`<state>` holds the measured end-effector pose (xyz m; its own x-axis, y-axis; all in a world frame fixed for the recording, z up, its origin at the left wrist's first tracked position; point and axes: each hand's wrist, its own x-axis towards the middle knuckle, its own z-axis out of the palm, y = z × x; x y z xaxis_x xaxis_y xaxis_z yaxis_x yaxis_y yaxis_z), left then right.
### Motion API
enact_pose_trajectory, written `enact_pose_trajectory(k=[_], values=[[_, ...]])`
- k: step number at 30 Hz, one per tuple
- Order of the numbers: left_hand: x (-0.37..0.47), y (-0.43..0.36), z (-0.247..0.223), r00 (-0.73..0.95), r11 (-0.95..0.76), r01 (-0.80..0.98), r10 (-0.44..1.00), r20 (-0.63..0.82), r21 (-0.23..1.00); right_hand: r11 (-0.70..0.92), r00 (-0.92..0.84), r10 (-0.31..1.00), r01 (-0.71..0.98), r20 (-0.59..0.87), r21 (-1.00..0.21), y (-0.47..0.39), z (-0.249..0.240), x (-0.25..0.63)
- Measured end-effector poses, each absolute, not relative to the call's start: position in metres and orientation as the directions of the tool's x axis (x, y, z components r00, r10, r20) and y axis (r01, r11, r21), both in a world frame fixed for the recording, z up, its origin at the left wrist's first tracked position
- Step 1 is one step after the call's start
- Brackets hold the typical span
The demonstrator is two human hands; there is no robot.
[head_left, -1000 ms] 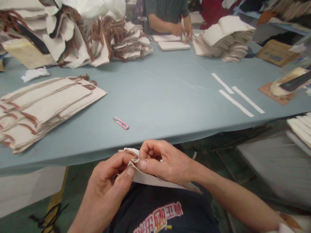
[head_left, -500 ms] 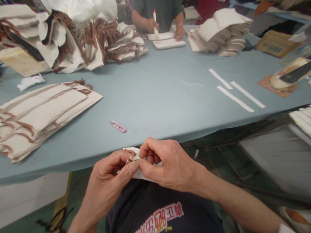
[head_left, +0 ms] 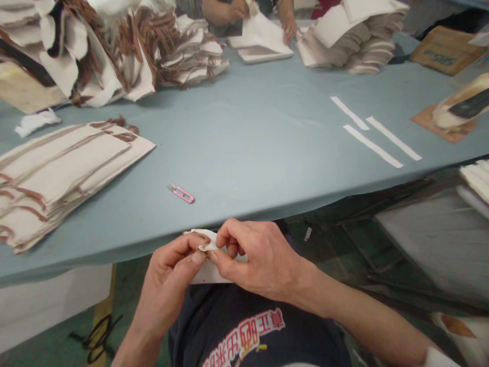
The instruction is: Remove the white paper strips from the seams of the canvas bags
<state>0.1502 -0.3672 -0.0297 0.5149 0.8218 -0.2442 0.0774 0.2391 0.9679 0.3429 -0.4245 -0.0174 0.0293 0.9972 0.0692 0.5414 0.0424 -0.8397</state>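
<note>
A white fabric piece (head_left: 212, 274) with a brownish edge lies between my hands, over my lap at the table's front edge. My left hand (head_left: 171, 275) pinches its folded edge between thumb and index finger. From the right, my right hand (head_left: 260, 257) grips the same edge with thumb and index finger, its other fingers curled. The fingertips of both hands are close together. Pink thread snips (head_left: 183, 193) lie on the table just beyond my hands.
Stacked white pieces with brown trim (head_left: 69, 168) lie at left, with a larger heap (head_left: 141, 56) behind. Three white strips (head_left: 372, 146), a glue container with a black-handled brush (head_left: 454, 109) and a cardboard box (head_left: 443, 51) are at right. Across the table, a person's hand (head_left: 289, 29) touches white pieces.
The fabric edge between my fingertips has shifted slightly, and more of the piece shows below. Across the table, the person has lifted a white piece. The view has tilted down a little.
</note>
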Motion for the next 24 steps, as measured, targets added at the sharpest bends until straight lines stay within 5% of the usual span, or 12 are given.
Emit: enact_pose_trajectory(k=[10,16,24], values=[[0.137,-0.379,-0.033,0.43,0.245,0.199,0.848,-0.309,0.949,0.202,0.031,0.952,0.688,0.306,-0.697,-0.437,-0.034,0.321],[0.131,-0.387,-0.022,0.488,0.003,0.427,0.841,-0.233,0.904,0.331,-0.038,0.919,0.616,0.392,-0.715,-0.441,-0.042,0.318],[0.125,-0.387,-0.013,0.555,-0.168,0.43,0.824,-0.113,0.887,0.359,-0.112,0.927,0.546,0.359,-0.757,-0.444,-0.044,0.311]])
